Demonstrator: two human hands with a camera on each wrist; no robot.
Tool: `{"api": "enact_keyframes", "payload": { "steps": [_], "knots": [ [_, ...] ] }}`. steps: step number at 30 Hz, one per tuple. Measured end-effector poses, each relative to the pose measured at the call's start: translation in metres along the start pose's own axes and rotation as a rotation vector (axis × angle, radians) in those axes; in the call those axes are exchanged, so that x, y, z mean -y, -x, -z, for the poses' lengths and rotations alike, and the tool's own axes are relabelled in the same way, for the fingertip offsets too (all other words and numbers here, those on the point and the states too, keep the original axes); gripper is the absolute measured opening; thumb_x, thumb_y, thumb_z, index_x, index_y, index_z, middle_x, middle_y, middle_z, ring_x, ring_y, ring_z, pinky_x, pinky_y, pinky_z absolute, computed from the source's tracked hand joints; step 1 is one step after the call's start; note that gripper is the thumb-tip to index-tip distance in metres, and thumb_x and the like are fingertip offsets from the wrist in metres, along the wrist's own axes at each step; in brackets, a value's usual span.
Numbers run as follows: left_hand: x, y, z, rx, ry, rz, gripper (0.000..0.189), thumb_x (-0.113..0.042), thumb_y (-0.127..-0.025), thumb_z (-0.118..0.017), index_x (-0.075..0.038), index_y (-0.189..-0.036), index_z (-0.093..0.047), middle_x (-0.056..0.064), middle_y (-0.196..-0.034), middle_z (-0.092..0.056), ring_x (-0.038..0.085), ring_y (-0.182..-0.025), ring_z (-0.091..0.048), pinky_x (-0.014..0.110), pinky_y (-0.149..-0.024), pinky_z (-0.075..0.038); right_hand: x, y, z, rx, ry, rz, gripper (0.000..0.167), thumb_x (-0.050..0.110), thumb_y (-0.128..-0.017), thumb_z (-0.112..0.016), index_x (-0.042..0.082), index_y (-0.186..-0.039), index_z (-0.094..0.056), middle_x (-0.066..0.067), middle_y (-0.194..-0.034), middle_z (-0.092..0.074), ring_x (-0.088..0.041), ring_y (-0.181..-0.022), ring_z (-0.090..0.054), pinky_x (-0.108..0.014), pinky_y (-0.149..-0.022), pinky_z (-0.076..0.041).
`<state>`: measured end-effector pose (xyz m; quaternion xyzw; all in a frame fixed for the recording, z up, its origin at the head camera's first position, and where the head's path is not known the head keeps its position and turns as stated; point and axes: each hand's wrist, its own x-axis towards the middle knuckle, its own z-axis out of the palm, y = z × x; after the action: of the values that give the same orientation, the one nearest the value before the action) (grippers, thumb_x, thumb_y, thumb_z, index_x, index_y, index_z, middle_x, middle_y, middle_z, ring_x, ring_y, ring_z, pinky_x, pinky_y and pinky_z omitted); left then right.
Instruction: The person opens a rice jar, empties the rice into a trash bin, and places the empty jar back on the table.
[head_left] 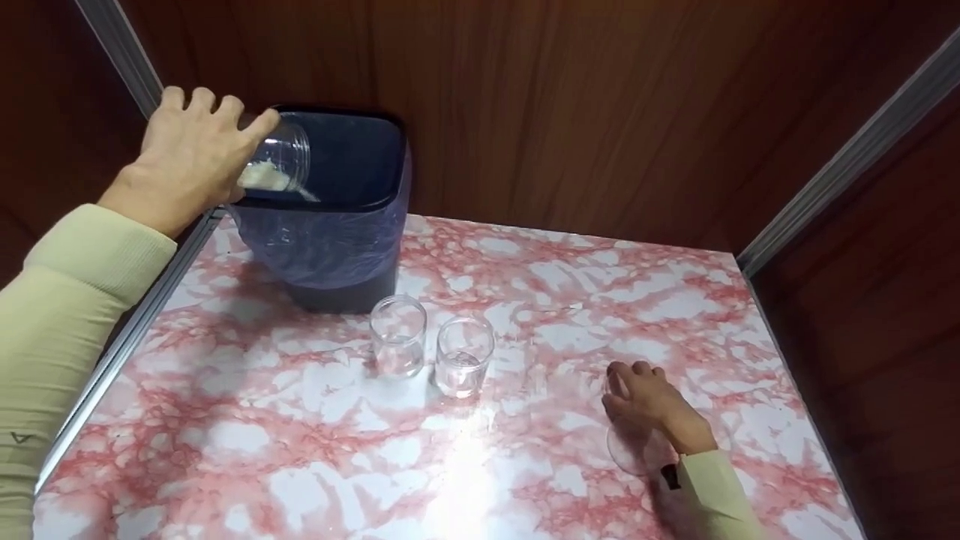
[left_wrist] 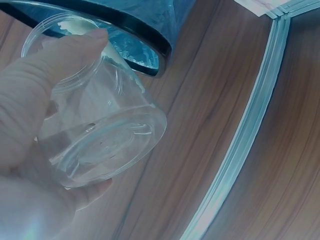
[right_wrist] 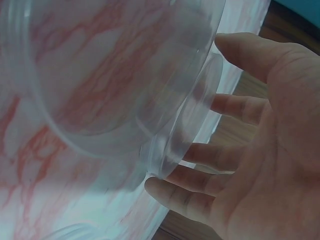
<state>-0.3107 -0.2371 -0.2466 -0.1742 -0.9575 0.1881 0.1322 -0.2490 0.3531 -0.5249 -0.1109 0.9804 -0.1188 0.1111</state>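
Observation:
My left hand [head_left: 191, 146] grips a clear plastic tub [left_wrist: 107, 125], tilted mouth-down over the rim of a dark bin [head_left: 364, 204] lined with a thin bag. A white, powdery clump [head_left: 264, 175] lies inside along the tub's wall, and some of it streams off its lip into the bin. At the right of the table my right hand [head_left: 651, 401] has thumb and fingertips spread round the end of another clear plastic tub [right_wrist: 120, 100]. That tub is see-through, with the marbled surface showing through it.
Two clear cups [head_left: 398, 337] stand side by side in front of the bin. The table [head_left: 562, 480] has a red-and-white marbled top. Brown wood-grain panels [head_left: 525, 112] with metal edge strips [head_left: 855, 154] enclose it at the back and sides.

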Motion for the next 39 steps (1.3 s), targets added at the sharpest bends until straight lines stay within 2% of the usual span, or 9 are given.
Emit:
{"api": "enact_keyframes", "payload": {
  "steps": [8,15,21,24,33,39],
  "knots": [
    [-0.001,-0.004,0.002,0.014,-0.024,-0.022,0.086,-0.018,-0.071,-0.082,-0.006,-0.14,-0.033,0.036,-0.12,-0.047,0.057,-0.107,-0.044,0.068,-0.088,-0.037,-0.001,0.001,0.0,0.007,-0.021,0.018,0.046,0.033,-0.091,-0.063,0.011,-0.13,-0.052,-0.026,-0.122,-0.05,-0.045,-0.103,-0.046,-0.059,-0.072,-0.047],
    [-0.003,-0.006,0.002,-0.029,-0.031,-0.033,0.071,-0.006,-0.075,-0.07,-0.006,-0.138,-0.037,0.036,-0.119,-0.049,0.057,-0.106,-0.045,0.069,-0.089,-0.036,-0.002,0.001,0.0,0.006,-0.02,0.025,0.047,0.034,-0.093,-0.062,0.009,-0.132,-0.051,-0.027,-0.123,-0.049,-0.046,-0.103,-0.046,-0.06,-0.073,-0.047],
    [-0.008,-0.011,0.002,0.034,-0.079,-0.052,0.063,-0.003,-0.08,-0.066,-0.008,-0.135,-0.036,0.034,-0.12,-0.047,0.057,-0.109,-0.044,0.071,-0.094,-0.034,-0.002,0.002,0.002,0.015,-0.033,0.026,0.044,0.034,-0.094,-0.061,0.01,-0.13,-0.051,-0.025,-0.12,-0.049,-0.043,-0.1,-0.044,-0.058,-0.072,-0.046],
    [-0.011,-0.012,0.002,0.047,-0.097,-0.063,0.061,-0.003,-0.081,-0.066,-0.007,-0.134,-0.037,0.034,-0.121,-0.048,0.056,-0.109,-0.044,0.07,-0.095,-0.034,-0.002,0.002,0.001,0.017,-0.041,0.02,0.045,0.034,-0.094,-0.061,0.01,-0.13,-0.051,-0.024,-0.12,-0.049,-0.041,-0.101,-0.044,-0.056,-0.073,-0.046],
    [-0.015,-0.02,0.008,0.084,-0.166,-0.086,0.066,-0.005,-0.077,-0.072,-0.007,-0.135,-0.039,0.036,-0.127,-0.046,0.058,-0.118,-0.041,0.072,-0.103,-0.028,0.001,0.002,0.002,0.024,-0.041,0.003,0.046,0.035,-0.095,-0.058,0.011,-0.133,-0.051,-0.024,-0.124,-0.049,-0.042,-0.104,-0.044,-0.057,-0.074,-0.046],
    [-0.022,-0.026,0.008,0.116,-0.24,-0.137,0.059,-0.003,-0.085,-0.063,-0.008,-0.14,-0.041,0.036,-0.133,-0.045,0.059,-0.123,-0.039,0.073,-0.107,-0.023,0.001,0.001,0.0,0.0,-0.027,0.029,0.046,0.034,-0.093,-0.061,0.009,-0.131,-0.051,-0.026,-0.121,-0.05,-0.044,-0.101,-0.045,-0.057,-0.069,-0.047]
  ]
}}
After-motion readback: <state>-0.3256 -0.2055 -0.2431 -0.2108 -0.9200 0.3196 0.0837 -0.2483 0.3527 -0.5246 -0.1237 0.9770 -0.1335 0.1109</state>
